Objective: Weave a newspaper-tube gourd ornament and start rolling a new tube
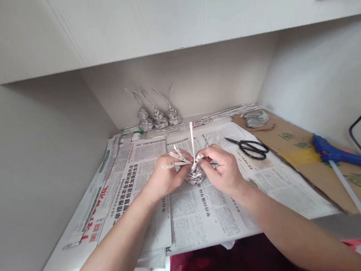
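Note:
Between my two hands sits a small round woven piece of rolled newspaper, low over the newspaper-covered table. Several paper strips stick out of its top, and one white strip stands straight up. My left hand is closed on the piece's left side, fingers pinching at the strips' bases. On the opposite side my right hand is closed too, thumb and fingertips pinching a strip near the top opening. The fingers hide part of the woven body.
Three woven paper gourds stand at the back. Long paper rolls lie along the rear wall. Black scissors rest right of my hands. A blue glue gun with a glue stick lies on cardboard, beside a crumpled cloth. Newspapers cover the table.

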Available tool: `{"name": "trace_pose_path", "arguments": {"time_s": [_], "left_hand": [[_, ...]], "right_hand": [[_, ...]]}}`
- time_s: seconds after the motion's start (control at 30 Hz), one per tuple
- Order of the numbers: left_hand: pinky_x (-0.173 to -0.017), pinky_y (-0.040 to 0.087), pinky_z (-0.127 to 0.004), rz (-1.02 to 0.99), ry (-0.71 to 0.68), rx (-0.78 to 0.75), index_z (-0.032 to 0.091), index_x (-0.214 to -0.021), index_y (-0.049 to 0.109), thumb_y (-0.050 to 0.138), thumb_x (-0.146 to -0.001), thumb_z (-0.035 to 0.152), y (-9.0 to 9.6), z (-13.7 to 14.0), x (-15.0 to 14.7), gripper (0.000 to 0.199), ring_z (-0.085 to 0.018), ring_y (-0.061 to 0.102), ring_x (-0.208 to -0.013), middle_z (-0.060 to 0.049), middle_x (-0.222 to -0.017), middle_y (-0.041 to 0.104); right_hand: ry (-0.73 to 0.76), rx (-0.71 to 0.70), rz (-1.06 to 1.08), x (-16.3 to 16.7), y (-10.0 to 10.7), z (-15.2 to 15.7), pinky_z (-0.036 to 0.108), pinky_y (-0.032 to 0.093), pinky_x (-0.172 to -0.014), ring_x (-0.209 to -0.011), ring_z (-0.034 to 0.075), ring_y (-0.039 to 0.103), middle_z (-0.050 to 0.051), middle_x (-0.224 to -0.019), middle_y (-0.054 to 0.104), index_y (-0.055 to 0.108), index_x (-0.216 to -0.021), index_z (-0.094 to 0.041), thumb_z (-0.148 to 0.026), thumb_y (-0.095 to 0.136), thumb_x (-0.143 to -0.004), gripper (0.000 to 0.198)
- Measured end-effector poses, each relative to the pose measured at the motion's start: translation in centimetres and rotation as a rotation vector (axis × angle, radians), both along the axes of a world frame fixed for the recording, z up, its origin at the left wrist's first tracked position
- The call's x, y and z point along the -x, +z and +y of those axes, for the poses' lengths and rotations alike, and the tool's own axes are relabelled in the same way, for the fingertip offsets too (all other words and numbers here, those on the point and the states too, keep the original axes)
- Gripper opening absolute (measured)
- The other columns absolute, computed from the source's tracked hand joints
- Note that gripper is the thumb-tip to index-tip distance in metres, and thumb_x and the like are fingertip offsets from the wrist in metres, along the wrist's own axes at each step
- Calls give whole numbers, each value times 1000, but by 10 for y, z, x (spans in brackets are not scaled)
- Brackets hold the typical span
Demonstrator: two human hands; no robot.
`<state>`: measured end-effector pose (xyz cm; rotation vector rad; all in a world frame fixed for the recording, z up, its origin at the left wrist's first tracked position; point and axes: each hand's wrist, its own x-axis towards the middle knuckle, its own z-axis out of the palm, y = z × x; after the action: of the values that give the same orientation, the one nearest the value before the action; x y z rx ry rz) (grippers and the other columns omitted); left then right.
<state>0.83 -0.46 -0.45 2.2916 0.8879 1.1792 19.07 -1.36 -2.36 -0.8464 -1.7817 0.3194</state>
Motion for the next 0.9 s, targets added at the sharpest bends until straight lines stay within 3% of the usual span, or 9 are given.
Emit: {"name": "trace_pose_path", "arguments": {"time_s": [0.2, 0.33, 0.6, 0.9], "left_hand": [[-83, 52, -31, 56, 2, 2, 20, -87, 71, 56, -85, 10, -2, 1, 2, 18, -17, 67, -89, -5, -94, 71], [-84, 53, -32, 30, 31, -15, 21, -88, 72, 58, -84, 12, -1, 0, 2, 18, -19, 68, -89, -6, -92, 73], [-83, 53, -30, 67, -7, -59, 19, -92, 73, 58, -84, 11, 0, -1, 1, 19, -17, 67, -90, -7, -94, 72], [-85, 52, -32, -1, 19, 5, 19, -88, 70, 60, -83, 14, -2, -1, -4, 12, -18, 66, -89, -6, -91, 71]], "right_hand": [[7, 328, 170, 5, -3, 1, 25, 40, -54, -58, 12, 49, -3, -65, 54, 56, -76, -21, -22, 58, -87, 11], [43, 471, 256, 6, -5, 6, 24, 41, -54, -58, 12, 51, -3, -65, 54, 55, -77, -22, -29, 62, -84, 12], [85, 598, 287, 2, -4, 6, 24, 42, -56, -59, 12, 53, -4, -64, 56, 52, -74, -22, -29, 61, -84, 15], [186, 541, 536, 9, -5, 4, 24, 43, -55, -59, 12, 56, -5, -66, 58, 47, -75, -23, -30, 66, -81, 21]]}}
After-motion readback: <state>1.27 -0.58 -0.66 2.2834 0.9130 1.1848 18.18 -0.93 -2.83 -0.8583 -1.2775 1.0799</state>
